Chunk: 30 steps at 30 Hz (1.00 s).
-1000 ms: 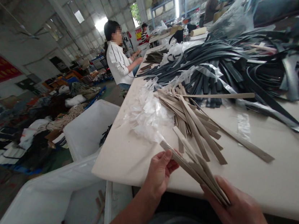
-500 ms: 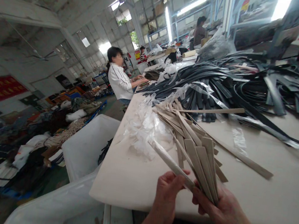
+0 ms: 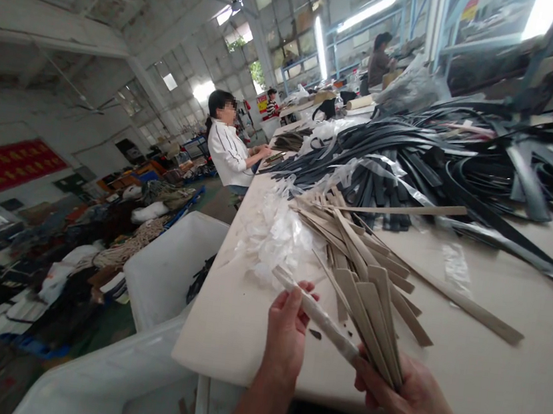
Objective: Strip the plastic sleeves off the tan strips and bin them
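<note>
My right hand point(image 3: 404, 401) grips a fanned bundle of tan strips point(image 3: 374, 313) by their lower ends at the table's front edge. One strip wrapped in clear film point(image 3: 316, 316) sticks out to the left of the fan. My left hand point(image 3: 286, 332) pinches that strip near its far end, fingers closed on it. Behind the hands, a loose pile of tan strips point(image 3: 348, 233) lies on the beige table point(image 3: 511, 383), with crumpled clear film wrappers point(image 3: 276, 234) on its left.
A big heap of black straps point(image 3: 443, 160) covers the far right of the table. White bins point(image 3: 168, 267) stand on the floor at the table's left. A seated person in a white shirt point(image 3: 230, 154) works further along; others are far behind. Goods clutter the floor at left.
The bundle has swung from lying low and flat to standing up fanned in my right hand. My left hand slid outward along the film-wrapped strip toward its far end.
</note>
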Tool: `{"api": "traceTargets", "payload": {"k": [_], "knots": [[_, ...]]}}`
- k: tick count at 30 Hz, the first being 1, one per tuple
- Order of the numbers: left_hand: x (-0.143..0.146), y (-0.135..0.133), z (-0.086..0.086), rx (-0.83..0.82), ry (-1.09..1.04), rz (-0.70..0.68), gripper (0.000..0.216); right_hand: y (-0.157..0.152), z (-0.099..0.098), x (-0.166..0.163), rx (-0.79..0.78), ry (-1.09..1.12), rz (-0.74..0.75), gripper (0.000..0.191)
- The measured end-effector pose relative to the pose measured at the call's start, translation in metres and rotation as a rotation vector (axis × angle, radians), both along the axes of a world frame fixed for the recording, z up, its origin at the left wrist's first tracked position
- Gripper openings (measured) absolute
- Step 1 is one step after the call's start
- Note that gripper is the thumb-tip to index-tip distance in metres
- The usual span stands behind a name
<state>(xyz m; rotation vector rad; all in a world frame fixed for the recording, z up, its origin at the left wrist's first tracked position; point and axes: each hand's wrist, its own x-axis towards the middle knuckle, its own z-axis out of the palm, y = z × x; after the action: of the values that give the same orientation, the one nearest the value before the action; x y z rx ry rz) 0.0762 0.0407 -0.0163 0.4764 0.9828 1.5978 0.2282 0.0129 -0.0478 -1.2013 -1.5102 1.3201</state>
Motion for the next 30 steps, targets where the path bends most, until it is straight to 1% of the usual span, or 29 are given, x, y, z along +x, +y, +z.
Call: {"api": "traceTargets", "payload": {"k": [1, 4, 5, 6, 7, 10, 11, 13, 15, 18, 20, 21, 22, 24, 26, 28, 30], "knots": [[0.001, -0.001, -0.001, -0.016, 0.006, -0.011, 0.035, 0.0, 0.0, -0.001, -0.001, 0.01, -0.004, 0.041], [0.012, -0.012, -0.009, -0.051, 0.011, -0.191, 0.033, 0.001, 0.003, -0.002, -0.01, 0.06, -0.022, 0.043], [0.013, -0.015, -0.01, -0.049, 0.012, -0.228, 0.033, 0.001, 0.003, -0.002, -0.019, 0.07, -0.02, 0.043], [0.012, -0.015, -0.01, -0.037, 0.013, -0.228, 0.034, 0.0, 0.002, -0.001, -0.028, 0.069, -0.016, 0.044], [0.008, -0.013, -0.007, -0.016, 0.012, -0.188, 0.035, -0.001, 0.0, -0.001, -0.034, 0.056, -0.013, 0.043], [-0.013, 0.004, 0.009, 0.036, -0.022, 0.008, 0.036, -0.005, -0.006, 0.001, -0.028, -0.023, 0.009, 0.043], [-0.02, 0.008, 0.013, 0.033, -0.037, 0.049, 0.035, -0.005, -0.007, 0.001, -0.019, -0.043, 0.015, 0.042], [-0.023, 0.009, 0.014, -0.01, -0.054, 0.063, 0.032, -0.005, -0.005, -0.002, -0.006, -0.055, 0.02, 0.043], [-0.013, -0.002, 0.006, -0.052, -0.063, 0.004, 0.028, -0.003, 0.002, -0.006, 0.015, -0.061, 0.017, 0.042], [0.011, -0.028, -0.011, -0.05, -0.094, -0.16, 0.03, -0.001, 0.01, -0.011, 0.065, -0.089, 0.017, 0.04], [0.018, -0.038, -0.016, -0.048, -0.124, -0.217, 0.033, 0.0, 0.01, -0.013, 0.07, -0.107, 0.026, 0.038], [0.016, -0.038, -0.015, -0.047, -0.135, -0.196, 0.034, 0.0, 0.009, -0.014, 0.061, -0.111, 0.037, 0.037], [0.012, -0.035, -0.013, -0.043, -0.142, -0.139, 0.037, 0.0, 0.007, -0.014, 0.049, -0.119, 0.05, 0.038], [-0.004, -0.022, -0.005, -0.021, -0.146, 0.02, 0.043, -0.001, 0.002, -0.014, 0.03, -0.138, 0.077, 0.038], [-0.022, -0.009, 0.003, -0.012, -0.133, 0.147, 0.041, -0.003, -0.003, -0.014, 0.031, -0.169, 0.1, 0.038], [-0.033, -0.003, 0.007, -0.035, -0.105, 0.171, 0.034, -0.004, -0.004, -0.016, 0.055, -0.21, 0.108, 0.038], [-0.031, -0.008, 0.004, -0.059, -0.078, 0.129, 0.029, -0.005, -0.002, -0.021, 0.079, -0.218, 0.104, 0.039]]}}
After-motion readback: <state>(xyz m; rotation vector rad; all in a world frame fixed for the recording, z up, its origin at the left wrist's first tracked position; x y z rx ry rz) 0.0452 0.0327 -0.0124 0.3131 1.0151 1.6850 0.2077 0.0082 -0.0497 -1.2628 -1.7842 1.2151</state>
